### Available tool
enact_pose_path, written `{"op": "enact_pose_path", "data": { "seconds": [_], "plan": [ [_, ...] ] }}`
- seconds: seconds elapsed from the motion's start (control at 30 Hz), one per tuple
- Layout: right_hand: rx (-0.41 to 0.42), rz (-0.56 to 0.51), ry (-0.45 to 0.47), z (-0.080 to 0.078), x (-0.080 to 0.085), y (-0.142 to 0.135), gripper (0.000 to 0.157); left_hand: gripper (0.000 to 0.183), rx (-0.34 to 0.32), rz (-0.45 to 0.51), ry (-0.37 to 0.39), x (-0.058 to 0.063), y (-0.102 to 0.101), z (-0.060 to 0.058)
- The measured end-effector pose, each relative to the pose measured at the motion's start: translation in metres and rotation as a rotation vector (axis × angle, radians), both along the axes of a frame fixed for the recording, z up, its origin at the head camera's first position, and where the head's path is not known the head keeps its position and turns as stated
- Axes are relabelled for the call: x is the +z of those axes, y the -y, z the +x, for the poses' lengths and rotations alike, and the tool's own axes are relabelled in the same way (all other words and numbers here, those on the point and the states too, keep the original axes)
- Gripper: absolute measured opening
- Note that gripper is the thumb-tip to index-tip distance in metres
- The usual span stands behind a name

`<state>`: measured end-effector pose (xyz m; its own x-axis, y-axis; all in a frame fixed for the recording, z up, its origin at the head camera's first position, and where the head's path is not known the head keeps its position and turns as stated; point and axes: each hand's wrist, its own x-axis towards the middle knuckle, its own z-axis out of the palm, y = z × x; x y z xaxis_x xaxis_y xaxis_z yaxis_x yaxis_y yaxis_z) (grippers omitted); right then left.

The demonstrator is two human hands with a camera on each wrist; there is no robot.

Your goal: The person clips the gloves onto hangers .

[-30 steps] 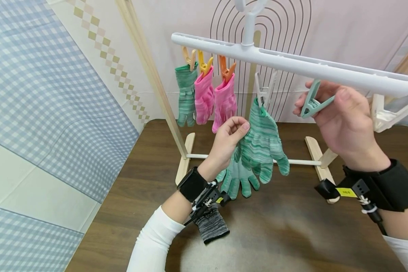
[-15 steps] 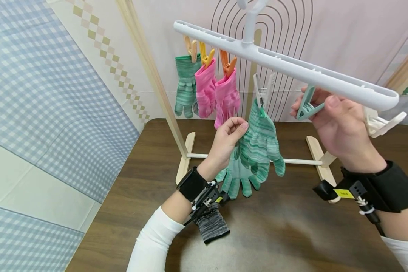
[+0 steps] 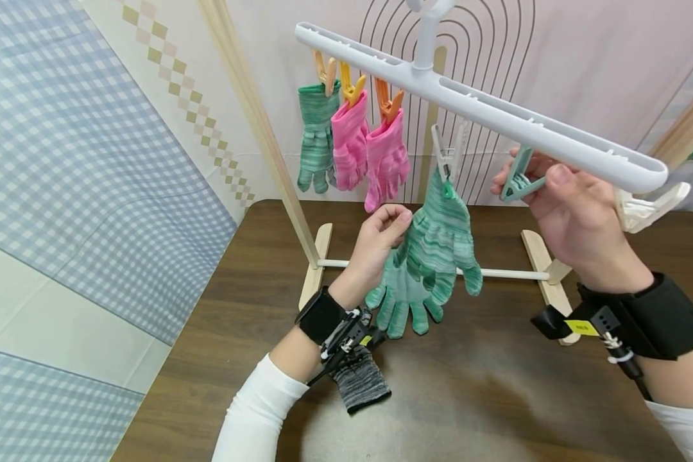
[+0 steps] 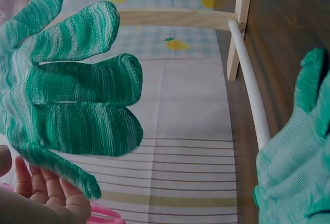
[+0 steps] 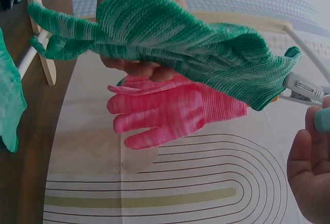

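Note:
A green striped knit glove (image 3: 441, 237) hangs from a white clothespin (image 3: 447, 154) under the white hanger bar (image 3: 485, 119). My left hand (image 3: 375, 247) is just left of this glove, fingers loosely curled; in the left wrist view its fingers (image 4: 49, 188) show apart from the thumb, with nothing pinched. My right hand (image 3: 577, 215) pinches a mint-green clothespin (image 3: 518, 183) below the bar, thumb on one leg and fingers behind. The clothespin's upper end is hidden by the bar. Another green glove (image 3: 404, 298) lies on the table behind.
Left along the bar hang a green glove (image 3: 316, 138) and two pink gloves (image 3: 387, 157) on coloured clothespins. A white clip (image 3: 649, 205) hangs at the right end. A grey-black knit piece (image 3: 362, 382) lies under my left wrist. Wooden stand posts (image 3: 260, 128) flank the hanger.
My left hand has drawn slightly left, off the glove's edge. The hanger has swung, its right end lower and further left, and my right hand has shifted slightly left with the mint-green clothespin.

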<state>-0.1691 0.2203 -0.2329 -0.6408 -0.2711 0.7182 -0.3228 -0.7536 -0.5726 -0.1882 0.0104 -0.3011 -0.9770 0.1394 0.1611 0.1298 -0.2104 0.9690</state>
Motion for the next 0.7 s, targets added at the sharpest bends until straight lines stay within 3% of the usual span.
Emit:
{"op": "enact_pose_path", "data": {
  "seconds": [0.27, 0.7],
  "plan": [
    [-0.029, 0.022, -0.014, 0.005, -0.004, 0.003, 0.037, 0.007, -0.004, -0.06, 0.011, -0.013, 0.019, 0.002],
    [-0.067, 0.053, -0.016, 0.012, -0.005, 0.008, 0.038, 0.006, 0.014, -0.046, 0.061, -0.027, 0.037, 0.006]
  ]
}}
